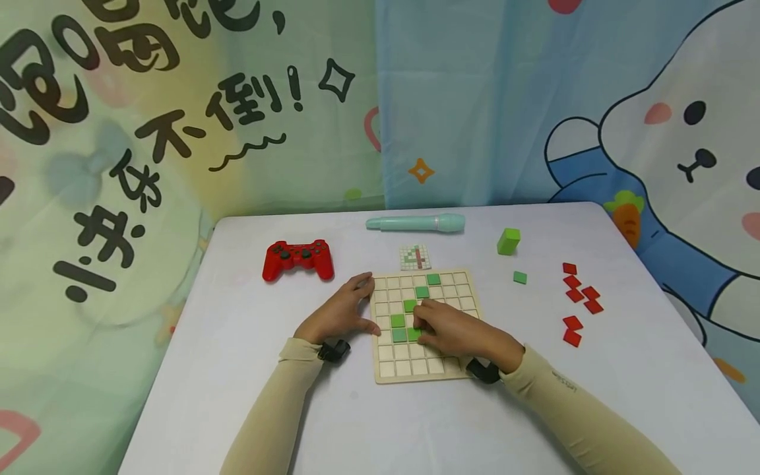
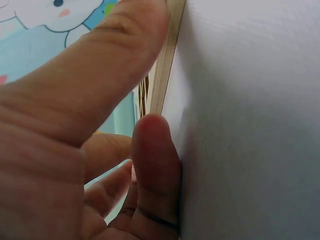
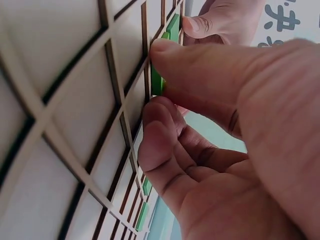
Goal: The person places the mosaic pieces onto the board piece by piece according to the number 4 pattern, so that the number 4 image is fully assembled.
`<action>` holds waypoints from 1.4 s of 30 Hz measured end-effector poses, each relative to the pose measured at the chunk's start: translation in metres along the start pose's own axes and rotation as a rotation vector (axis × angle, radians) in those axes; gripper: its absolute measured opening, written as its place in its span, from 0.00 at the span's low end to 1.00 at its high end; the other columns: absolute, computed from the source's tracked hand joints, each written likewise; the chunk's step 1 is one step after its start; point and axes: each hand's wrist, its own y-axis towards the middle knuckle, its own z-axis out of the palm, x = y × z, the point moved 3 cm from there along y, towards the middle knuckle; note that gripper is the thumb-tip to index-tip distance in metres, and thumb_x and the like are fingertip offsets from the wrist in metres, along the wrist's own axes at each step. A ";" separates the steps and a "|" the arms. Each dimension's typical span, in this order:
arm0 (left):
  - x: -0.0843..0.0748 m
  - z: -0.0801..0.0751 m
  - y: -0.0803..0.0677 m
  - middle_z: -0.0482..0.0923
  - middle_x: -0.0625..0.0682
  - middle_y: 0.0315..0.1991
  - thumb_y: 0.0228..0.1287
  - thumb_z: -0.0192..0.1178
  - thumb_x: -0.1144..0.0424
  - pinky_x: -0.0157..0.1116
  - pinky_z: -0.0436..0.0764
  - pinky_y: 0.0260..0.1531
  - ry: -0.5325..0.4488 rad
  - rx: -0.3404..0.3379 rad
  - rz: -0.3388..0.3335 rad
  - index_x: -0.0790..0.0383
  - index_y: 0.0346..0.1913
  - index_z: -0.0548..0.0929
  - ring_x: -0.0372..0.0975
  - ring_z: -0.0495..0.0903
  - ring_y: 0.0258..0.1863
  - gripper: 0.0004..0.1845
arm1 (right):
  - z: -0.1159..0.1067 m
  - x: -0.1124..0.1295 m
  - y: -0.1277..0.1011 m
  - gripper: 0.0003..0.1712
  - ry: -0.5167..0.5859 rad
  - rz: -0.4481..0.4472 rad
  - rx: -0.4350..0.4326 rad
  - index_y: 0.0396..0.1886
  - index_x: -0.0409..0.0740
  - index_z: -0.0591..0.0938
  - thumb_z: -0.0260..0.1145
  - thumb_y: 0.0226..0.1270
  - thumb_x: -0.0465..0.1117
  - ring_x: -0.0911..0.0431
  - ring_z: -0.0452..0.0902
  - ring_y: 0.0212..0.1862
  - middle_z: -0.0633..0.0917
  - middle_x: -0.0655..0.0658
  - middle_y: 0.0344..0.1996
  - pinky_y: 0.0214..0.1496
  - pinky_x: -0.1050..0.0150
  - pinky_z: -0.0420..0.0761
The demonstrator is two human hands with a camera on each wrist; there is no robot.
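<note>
A wooden grid board (image 1: pixel 418 377) lies on the table, with several green tiles (image 1: pixel 398 321) set in its squares. At the board's left edge rests my left hand (image 1: pixel 347 310), thumb and fingers spread along the rim; the left wrist view shows its fingertips against the wooden edge (image 2: pixel 161 85). My right hand (image 1: pixel 454 330) is over the board with curled fingers. Its thumb and fingertips pinch a green tile (image 3: pixel 157 82) low in a square, partly hidden by the hand. A small pattern card (image 1: pixel 414 258) lies just behind the board.
On the right are an upright green block (image 1: pixel 508 241), a loose green tile (image 1: pixel 520 278) and several scattered red tiles (image 1: pixel 572 295). A red game controller (image 1: pixel 298 259) sits at the left rear. A mint-coloured microphone (image 1: pixel 415 223) lies along the back edge, before a printed curtain.
</note>
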 end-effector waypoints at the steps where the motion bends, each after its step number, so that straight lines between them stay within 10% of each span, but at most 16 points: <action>1: 0.000 0.000 0.000 0.50 0.56 0.88 0.53 0.84 0.50 0.49 0.66 0.82 0.000 0.000 0.000 0.63 0.84 0.58 0.53 0.54 0.87 0.61 | 0.000 0.000 0.000 0.08 -0.001 -0.002 -0.003 0.40 0.47 0.81 0.75 0.71 0.38 0.63 0.70 0.37 0.79 0.50 0.39 0.42 0.68 0.75; 9: 0.000 -0.001 0.000 0.50 0.56 0.88 0.53 0.84 0.51 0.49 0.66 0.82 -0.009 0.002 -0.015 0.63 0.84 0.58 0.53 0.54 0.87 0.61 | -0.001 -0.004 0.003 0.08 0.036 -0.017 -0.003 0.35 0.49 0.82 0.75 0.71 0.41 0.62 0.73 0.38 0.81 0.51 0.38 0.43 0.66 0.77; 16: 0.007 0.001 -0.007 0.50 0.56 0.88 0.52 0.84 0.50 0.50 0.66 0.82 -0.012 -0.010 -0.029 0.63 0.84 0.59 0.53 0.54 0.87 0.61 | -0.003 -0.006 -0.005 0.10 0.049 0.005 -0.044 0.51 0.43 0.88 0.70 0.76 0.41 0.63 0.78 0.43 0.84 0.49 0.45 0.48 0.64 0.84; 23: 0.004 0.001 -0.005 0.52 0.56 0.88 0.52 0.84 0.51 0.50 0.68 0.81 0.000 -0.015 -0.020 0.61 0.84 0.60 0.53 0.56 0.86 0.61 | -0.038 -0.043 -0.044 0.12 0.128 0.103 -0.440 0.58 0.43 0.87 0.64 0.81 0.36 0.64 0.77 0.43 0.86 0.48 0.44 0.45 0.72 0.80; 31: 0.001 0.003 -0.001 0.51 0.55 0.88 0.52 0.84 0.51 0.49 0.67 0.82 0.009 -0.013 -0.015 0.62 0.84 0.60 0.52 0.56 0.86 0.61 | -0.071 -0.098 -0.091 0.13 0.524 0.232 -1.004 0.59 0.32 0.83 0.60 0.82 0.33 0.61 0.82 0.43 0.85 0.49 0.45 0.46 0.79 0.84; 42: -0.004 0.003 -0.001 0.51 0.56 0.88 0.52 0.84 0.51 0.50 0.67 0.81 0.006 -0.011 -0.006 0.63 0.84 0.60 0.53 0.55 0.86 0.61 | -0.060 -0.145 -0.108 0.17 0.329 0.548 -1.009 0.64 0.41 0.83 0.60 0.83 0.36 0.61 0.83 0.48 0.89 0.37 0.55 0.49 0.87 0.75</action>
